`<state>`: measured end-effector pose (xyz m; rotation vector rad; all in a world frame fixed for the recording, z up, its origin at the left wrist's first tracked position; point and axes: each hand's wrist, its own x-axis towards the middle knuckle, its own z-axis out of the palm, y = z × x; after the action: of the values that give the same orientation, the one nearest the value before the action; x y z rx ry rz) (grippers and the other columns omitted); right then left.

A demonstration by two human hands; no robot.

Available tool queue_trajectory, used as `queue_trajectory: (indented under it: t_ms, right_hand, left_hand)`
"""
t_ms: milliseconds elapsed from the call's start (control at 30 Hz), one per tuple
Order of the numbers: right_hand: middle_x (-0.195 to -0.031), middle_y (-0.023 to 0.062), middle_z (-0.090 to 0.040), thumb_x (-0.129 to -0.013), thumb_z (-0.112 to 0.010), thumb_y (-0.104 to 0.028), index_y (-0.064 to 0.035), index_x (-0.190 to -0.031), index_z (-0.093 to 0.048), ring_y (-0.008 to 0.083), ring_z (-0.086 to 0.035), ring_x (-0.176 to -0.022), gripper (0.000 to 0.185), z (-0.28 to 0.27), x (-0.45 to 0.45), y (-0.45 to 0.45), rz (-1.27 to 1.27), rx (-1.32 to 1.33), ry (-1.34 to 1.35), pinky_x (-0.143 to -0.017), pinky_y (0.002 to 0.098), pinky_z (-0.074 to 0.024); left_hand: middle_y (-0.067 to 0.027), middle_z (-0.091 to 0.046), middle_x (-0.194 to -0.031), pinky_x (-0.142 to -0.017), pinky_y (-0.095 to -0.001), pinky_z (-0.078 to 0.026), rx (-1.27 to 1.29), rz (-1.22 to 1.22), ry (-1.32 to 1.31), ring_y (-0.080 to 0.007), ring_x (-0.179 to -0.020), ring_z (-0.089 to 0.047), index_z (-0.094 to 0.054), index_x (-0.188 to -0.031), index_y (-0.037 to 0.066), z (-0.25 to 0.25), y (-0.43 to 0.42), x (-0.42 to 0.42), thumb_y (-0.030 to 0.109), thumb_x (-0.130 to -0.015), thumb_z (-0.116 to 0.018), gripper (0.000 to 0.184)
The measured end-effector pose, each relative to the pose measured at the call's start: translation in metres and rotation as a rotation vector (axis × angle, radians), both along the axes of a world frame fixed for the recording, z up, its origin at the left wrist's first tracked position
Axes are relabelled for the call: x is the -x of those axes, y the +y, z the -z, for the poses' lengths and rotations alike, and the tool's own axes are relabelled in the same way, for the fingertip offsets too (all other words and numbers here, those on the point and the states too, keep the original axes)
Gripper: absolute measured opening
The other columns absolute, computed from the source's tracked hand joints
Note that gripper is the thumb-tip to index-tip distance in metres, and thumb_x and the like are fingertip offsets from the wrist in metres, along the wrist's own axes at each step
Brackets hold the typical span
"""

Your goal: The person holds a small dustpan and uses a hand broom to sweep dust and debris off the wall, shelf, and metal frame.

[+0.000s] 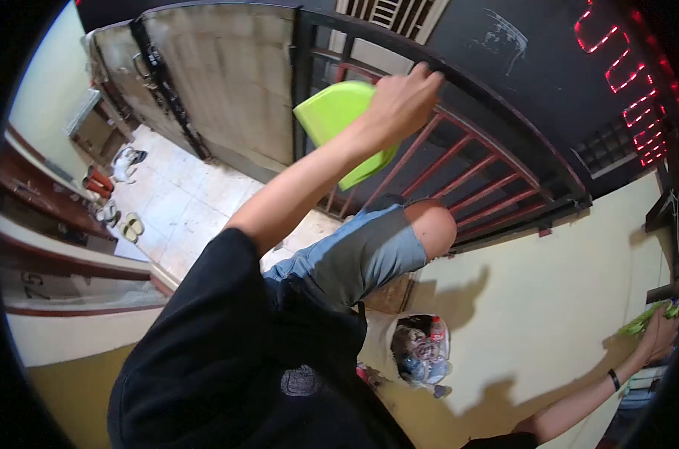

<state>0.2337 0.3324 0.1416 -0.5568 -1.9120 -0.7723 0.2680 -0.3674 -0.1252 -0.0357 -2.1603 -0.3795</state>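
My left hand [408, 99] is raised in front of the barred gate, its fingers closed on a lime-green dustpan [338, 112]. Part of the dustpan is hidden behind my forearm. Far off to the right, my right hand [659, 335], with a black band on the wrist, reaches to the wall side. Its fingers are closed around a green, frayed-looking thing [640, 322] whose kind I cannot make out. My bent knee [430, 228] in blue shorts lies below the dustpan.
A white sack [380, 346] of plastic bottles and rubbish stands by the yellow wall [534, 299]. A dark gate with red bars [496, 176] curves across the front. Sandals [132, 227] and boots [98, 182] lie on the tiled floor [176, 191] at left. Red lights [627, 78] hang upper right.
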Motion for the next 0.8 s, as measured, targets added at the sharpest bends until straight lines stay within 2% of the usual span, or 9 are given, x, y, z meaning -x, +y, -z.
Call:
queue_trajectory:
  t_ms: [33, 67, 133, 233, 300, 367, 500, 633, 800]
  right_hand:
    - [-0.129, 0.0200, -0.066, -0.093, -0.058, -0.062, -0.0078, -0.127, -0.067, 0.0392, -0.060, -0.121, 0.065, 0.005, 0.000, 0.002, -0.010, 0.007, 0.004, -0.096, 0.0539, -0.0484]
    - [-0.129, 0.0202, -0.066, -0.093, -0.058, -0.061, -0.0076, -0.127, -0.066, 0.0395, -0.060, -0.121, 0.064, 0.007, 0.003, 0.004, -0.018, 0.019, 0.004, -0.097, 0.0541, -0.0479]
    - [-0.131, 0.0205, -0.065, -0.094, -0.057, -0.058, -0.0072, -0.126, -0.066, 0.0400, -0.059, -0.122, 0.062, 0.010, 0.002, 0.002, -0.028, 0.021, 0.010, -0.098, 0.0545, -0.0469]
    - [-0.133, 0.0211, -0.063, -0.095, -0.056, -0.055, -0.0066, -0.126, -0.066, 0.0408, -0.057, -0.124, 0.058, 0.020, 0.001, -0.005, -0.075, 0.034, -0.004, -0.100, 0.0552, -0.0454]
    - [-0.134, 0.0214, -0.062, -0.096, -0.056, -0.052, -0.0062, -0.125, -0.066, 0.0414, -0.056, -0.125, 0.056, 0.030, -0.007, -0.009, -0.098, 0.023, 0.013, -0.101, 0.0556, -0.0443]
    - [-0.135, 0.0218, -0.060, -0.096, -0.056, -0.050, -0.0058, -0.124, -0.065, 0.0419, -0.055, -0.126, 0.053, 0.039, -0.017, -0.024, -0.147, 0.010, 0.042, -0.103, 0.0560, -0.0433]
    - [-0.137, 0.0225, -0.058, -0.098, -0.055, -0.045, -0.0050, -0.123, -0.065, 0.0430, -0.054, -0.128, 0.048, 0.068, -0.060, -0.096, -0.376, -0.049, 0.206, -0.105, 0.0569, -0.0413]
    - [-0.140, 0.0232, -0.056, -0.099, -0.054, -0.040, -0.0042, -0.122, -0.064, 0.0441, -0.052, -0.130, 0.044, 0.139, -0.106, -0.202, -0.643, 0.017, 0.301, -0.108, 0.0577, -0.0393]
    - [-0.143, 0.0241, -0.053, -0.101, -0.053, -0.034, -0.0032, -0.121, -0.064, 0.0454, -0.049, -0.133, 0.038, 0.279, -0.151, -0.375, -0.867, 0.367, 0.022, -0.111, 0.0588, -0.0368]
  left_hand:
    - [-0.0192, -0.064, -0.100, -0.060, -0.0514, -0.055, 0.019, -0.017, -0.069, -0.0403, -0.077, -0.071, -0.059, -0.109, 0.008, 0.013, -0.010, -0.046, 0.016, -0.093, -0.063, 0.019]
    - [-0.0149, -0.065, -0.114, -0.069, -0.0513, -0.056, -0.023, -0.083, -0.309, -0.0402, -0.087, -0.069, -0.060, -0.121, 0.011, 0.027, -0.021, -0.090, 0.020, -0.094, -0.067, 0.029]
    - [-0.0139, -0.066, -0.112, -0.074, -0.0508, -0.056, -0.107, -0.136, -0.366, -0.0388, -0.094, -0.068, -0.059, -0.129, 0.014, 0.087, -0.070, -0.172, 0.018, -0.091, -0.068, 0.039]
    - [-0.0179, -0.068, -0.103, -0.080, -0.0493, -0.055, -0.178, -0.394, -0.495, -0.0404, -0.097, -0.066, -0.063, -0.115, 0.006, 0.199, -0.145, -0.301, 0.014, -0.087, -0.068, 0.030]
    - [-0.0177, -0.069, -0.101, -0.080, -0.0496, -0.054, -0.259, -0.548, -0.577, -0.0390, -0.097, -0.067, -0.066, -0.112, 0.008, 0.270, -0.183, -0.388, 0.015, -0.086, -0.070, 0.027]
    - [-0.0168, -0.070, -0.102, -0.081, -0.0496, -0.054, -0.473, -0.727, -0.798, -0.0382, -0.098, -0.067, -0.067, -0.111, 0.012, 0.279, -0.182, -0.454, 0.019, -0.088, -0.070, 0.024]
    - [-0.0174, -0.072, -0.100, -0.083, -0.0498, -0.054, -0.681, -0.879, -0.920, -0.0390, -0.098, -0.068, -0.070, -0.107, 0.013, 0.295, -0.187, -0.544, 0.022, -0.088, -0.072, 0.021]
    - [-0.0205, -0.074, -0.096, -0.083, -0.0498, -0.055, -0.741, -0.944, -0.866, -0.0412, -0.095, -0.070, -0.071, -0.100, 0.010, 0.343, -0.251, -0.571, 0.022, -0.087, -0.073, 0.017]
    - [-0.0244, -0.070, -0.092, -0.082, -0.0498, -0.054, -0.835, -0.877, -0.669, -0.0425, -0.090, -0.068, -0.068, -0.103, 0.005, 0.362, -0.366, -0.555, 0.016, -0.090, -0.069, 0.017]
